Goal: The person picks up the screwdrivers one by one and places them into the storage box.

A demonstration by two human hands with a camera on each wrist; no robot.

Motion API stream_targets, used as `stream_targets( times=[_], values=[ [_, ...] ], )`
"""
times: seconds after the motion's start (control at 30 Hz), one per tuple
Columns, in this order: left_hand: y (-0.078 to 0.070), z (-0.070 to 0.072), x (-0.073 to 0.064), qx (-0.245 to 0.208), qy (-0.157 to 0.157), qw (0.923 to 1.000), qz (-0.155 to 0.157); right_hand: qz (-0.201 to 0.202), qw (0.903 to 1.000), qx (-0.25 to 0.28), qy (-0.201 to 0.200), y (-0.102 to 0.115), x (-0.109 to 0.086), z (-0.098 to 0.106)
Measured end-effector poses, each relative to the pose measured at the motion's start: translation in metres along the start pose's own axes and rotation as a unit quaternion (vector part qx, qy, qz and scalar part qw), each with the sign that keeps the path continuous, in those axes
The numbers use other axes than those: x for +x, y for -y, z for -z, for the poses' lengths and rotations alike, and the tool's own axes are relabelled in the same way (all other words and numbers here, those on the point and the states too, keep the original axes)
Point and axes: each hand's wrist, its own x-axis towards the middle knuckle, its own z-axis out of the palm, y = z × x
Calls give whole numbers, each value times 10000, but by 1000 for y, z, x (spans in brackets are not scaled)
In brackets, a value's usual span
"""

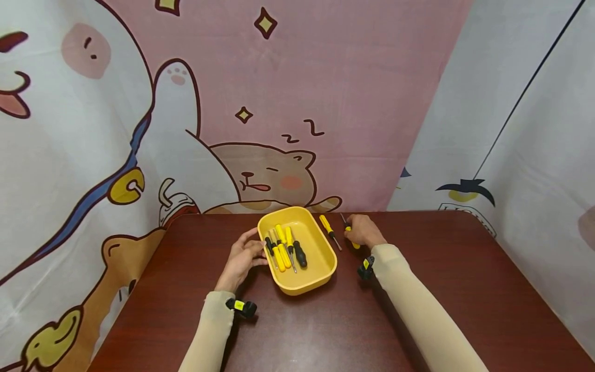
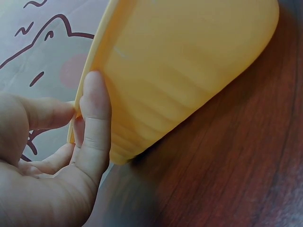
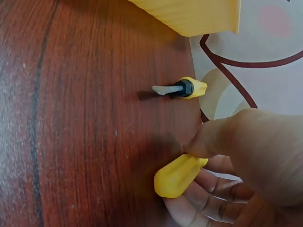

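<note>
A yellow plastic tray (image 1: 313,258) sits on the table with several screwdrivers (image 1: 284,250) inside, most yellow-handled and one with a black handle. At its left side my left hand (image 1: 239,261) pinches the rim between thumb and fingers, as the left wrist view shows up close. To the right of the tray, my right hand (image 1: 364,231) grips a screwdriver (image 3: 177,177) by its yellow and black handle. Its thin shaft points toward the back, and fingers cover part of the handle. Another yellow screwdriver (image 1: 327,225) lies on the table between the tray and my right hand.
The dark reddish-brown wooden table (image 1: 321,336) spreads around the tray. Behind its far edge hangs a cloth (image 1: 353,103) printed with cartoon animals. Each wrist wears a small black strapped device (image 1: 241,307).
</note>
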Motion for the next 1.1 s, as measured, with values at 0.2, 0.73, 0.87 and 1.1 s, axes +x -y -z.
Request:
stream_targets(
  times=[0.2, 0.73, 0.87, 1.1],
  values=[
    [0, 0, 1, 9, 26, 10000, -8, -58, 9999, -87, 50, 3, 1, 1],
    [2, 1, 0, -38, 39, 10000, -53, -66, 10000, -3, 20, 1, 1, -2],
    [1, 1, -1, -7, 26, 10000, -60, -84, 9999, 145, -13, 2, 0, -2],
    [0, 0, -2, 3, 41, 10000, -53, 1, 9989, 433, -156, 4, -5, 0]
  ],
)
